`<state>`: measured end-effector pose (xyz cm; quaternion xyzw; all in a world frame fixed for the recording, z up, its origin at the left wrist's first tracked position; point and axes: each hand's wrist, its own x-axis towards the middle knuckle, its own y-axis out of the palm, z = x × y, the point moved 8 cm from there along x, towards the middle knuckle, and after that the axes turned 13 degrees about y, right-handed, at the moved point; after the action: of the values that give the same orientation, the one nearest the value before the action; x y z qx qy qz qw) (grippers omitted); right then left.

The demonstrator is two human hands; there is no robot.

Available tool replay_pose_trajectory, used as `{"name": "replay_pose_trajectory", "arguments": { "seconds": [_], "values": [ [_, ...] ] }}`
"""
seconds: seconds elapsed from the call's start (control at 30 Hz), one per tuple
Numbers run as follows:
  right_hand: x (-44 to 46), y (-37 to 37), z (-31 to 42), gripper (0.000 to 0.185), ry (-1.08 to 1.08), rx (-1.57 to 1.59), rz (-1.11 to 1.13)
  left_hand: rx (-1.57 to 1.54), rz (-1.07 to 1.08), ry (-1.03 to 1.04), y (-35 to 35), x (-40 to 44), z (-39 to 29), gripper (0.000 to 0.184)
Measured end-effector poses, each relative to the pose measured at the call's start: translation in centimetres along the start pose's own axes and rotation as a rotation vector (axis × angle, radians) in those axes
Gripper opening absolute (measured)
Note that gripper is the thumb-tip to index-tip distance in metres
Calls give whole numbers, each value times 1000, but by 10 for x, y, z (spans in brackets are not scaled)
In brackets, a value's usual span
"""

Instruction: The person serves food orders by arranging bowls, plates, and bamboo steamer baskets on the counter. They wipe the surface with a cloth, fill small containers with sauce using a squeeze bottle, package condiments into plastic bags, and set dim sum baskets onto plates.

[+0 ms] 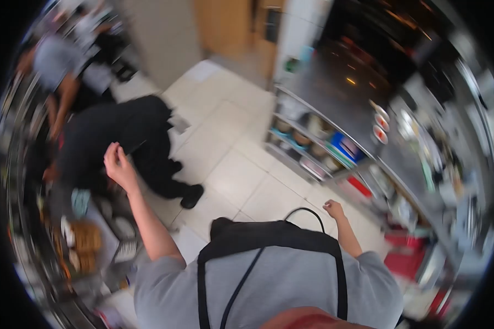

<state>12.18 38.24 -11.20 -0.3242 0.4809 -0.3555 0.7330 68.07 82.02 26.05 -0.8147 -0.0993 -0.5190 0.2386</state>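
Observation:
My left hand [121, 167] is raised at the left, its fingers loosely stretched and slightly apart with nothing seen in them. Behind it in the view bends a co-worker in black clothes [115, 129]; I cannot tell whether my hand touches them. Low on the right, my right hand [333, 208] hangs over the floor beside the steel counter, fingers curled in and no object showing. A black apron [269, 237] covers my grey shirt, and a dark cord runs down its front.
A steel counter [335, 90] with shelves of containers runs along the right, bearing several small white dishes [381, 129]. Red items [406, 257] lie low at the right. Pale floor tiles [230, 170] lie ahead. Another person in grey [57, 63] leans over the left counter, near brown items [86, 238].

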Motion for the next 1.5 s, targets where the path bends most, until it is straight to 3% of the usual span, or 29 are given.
{"name": "replay_pose_trajectory", "arguments": {
  "seconds": [0.17,0.27,0.4,0.47,0.53,0.67,0.77,0.87,0.93,1.1,1.33,1.37,1.5],
  "values": [
    [-67,-30,-275,27,429,72,-162,-564,366,65,193,-114,-273,11],
    [-134,-21,-419,27,689,197,-252,-874,552,214,229,-180,-450,11],
    [-214,-6,-511,28,958,342,-291,-1146,827,406,249,-251,-641,9],
    [-230,9,-520,29,1029,390,-260,-1232,833,457,255,-276,-704,14],
    [-229,10,-511,29,1002,444,-252,-1191,1054,519,273,-313,-755,16],
    [-175,-25,-496,31,895,629,-286,-1214,1241,396,328,-369,-822,17],
    [-118,-90,-493,29,759,533,-362,-1062,1351,444,387,-393,-855,18],
    [-80,-161,-496,26,649,500,-459,-980,1277,459,473,-419,-875,25],
    [-59,-216,-495,25,647,579,-507,-740,1121,530,516,-411,-891,32],
    [-14,-341,-478,22,336,580,-701,-520,1172,540,598,-423,-927,32],
    [107,-487,-474,22,-26,146,-862,-454,1129,636,621,-448,-940,25],
    [133,-501,-479,24,-90,58,-907,-438,1213,616,611,-449,-941,25],
    [233,-520,-508,40,-5,-251,-604,-455,1337,496,581,-454,-939,26]
  ]
}}
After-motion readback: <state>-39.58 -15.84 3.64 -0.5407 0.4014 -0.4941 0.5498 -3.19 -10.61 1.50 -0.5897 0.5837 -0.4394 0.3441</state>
